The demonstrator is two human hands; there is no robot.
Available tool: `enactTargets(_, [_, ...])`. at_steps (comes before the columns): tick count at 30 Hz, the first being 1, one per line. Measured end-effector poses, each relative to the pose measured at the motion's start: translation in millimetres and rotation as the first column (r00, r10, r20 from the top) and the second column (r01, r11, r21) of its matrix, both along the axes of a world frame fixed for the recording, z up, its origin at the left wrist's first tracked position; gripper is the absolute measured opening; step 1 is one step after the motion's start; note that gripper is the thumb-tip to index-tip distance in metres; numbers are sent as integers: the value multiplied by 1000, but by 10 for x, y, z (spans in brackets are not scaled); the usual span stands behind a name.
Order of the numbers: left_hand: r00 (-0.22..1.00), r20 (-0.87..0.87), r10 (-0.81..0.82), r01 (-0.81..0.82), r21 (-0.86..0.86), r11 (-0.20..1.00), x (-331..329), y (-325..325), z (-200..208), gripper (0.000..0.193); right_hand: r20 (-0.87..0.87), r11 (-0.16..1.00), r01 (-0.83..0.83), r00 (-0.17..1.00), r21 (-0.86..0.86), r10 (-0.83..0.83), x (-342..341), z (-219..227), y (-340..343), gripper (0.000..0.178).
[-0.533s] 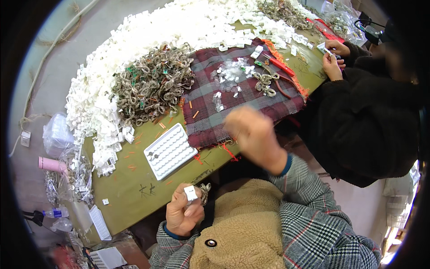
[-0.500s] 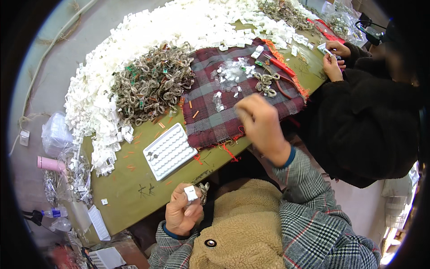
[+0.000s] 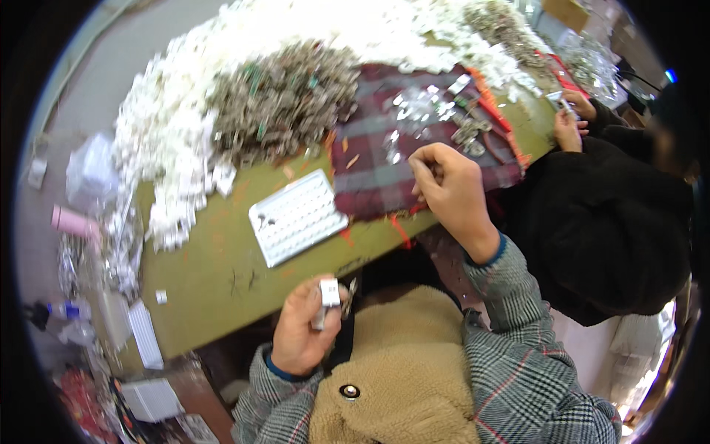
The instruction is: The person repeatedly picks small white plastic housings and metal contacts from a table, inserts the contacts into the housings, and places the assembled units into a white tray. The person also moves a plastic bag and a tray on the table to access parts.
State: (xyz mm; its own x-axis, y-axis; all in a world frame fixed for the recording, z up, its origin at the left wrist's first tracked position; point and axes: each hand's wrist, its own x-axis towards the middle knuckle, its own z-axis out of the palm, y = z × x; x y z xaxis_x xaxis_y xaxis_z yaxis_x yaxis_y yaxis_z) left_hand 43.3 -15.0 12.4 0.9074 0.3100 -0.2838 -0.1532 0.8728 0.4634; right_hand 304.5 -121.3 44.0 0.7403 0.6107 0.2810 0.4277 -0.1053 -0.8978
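While the left hand [image 3: 302, 334] pinches one white casing [image 3: 330, 293], a loose white heap [image 3: 171, 140] is left, and I can't tell whether the half-curled right hand [image 3: 456, 191] holds anything.

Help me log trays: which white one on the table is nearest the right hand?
The tray beside the cloth; the other tray lies farther from the right hand, at the table's left end.

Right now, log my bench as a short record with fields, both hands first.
Left hand: gripping a white plastic piece
Right hand: raised by the plaid cloth; grip unclear
On cloth: clear and white bits, a red-handled tool
White tray: on the olive table, left of the cloth
Heaps: grey coil bundles; small white parts behind
Co-worker: at right, holding a white item
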Motion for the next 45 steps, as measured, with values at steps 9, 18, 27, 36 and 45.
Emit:
enactTargets(9, [990, 84, 116, -116, -11, 993, -306, -139, 22, 28, 179, 802, -574, 817, 162, 549, -1192, 11, 0, 11])
enactTargets(18, [987, 30, 155, -155, -2, 988, -378, -178, 122, 28, 219, 776, -625, 771, 83, 598, -1253, 95, -16, 13])
enactTargets(27, [959, -150, 241, -225, 118, 967, -333, -139, 141, 26, 247, 795, -601, 785, 82, 568, -1311, 85, 145, 13])
enactTargets(36, [961, -68, 268, -267, 24, 963, -471, 113, 57, 27, 158, 744, -664, 729, -74, 667, -1404, 201, 493, 11])
enactTargets(45, [932, 175, 316, -304, -94, 948, -586, 609, 80, 29, 25, 646, -624, 711, -441, 703, -995, 407, 1926, 16])
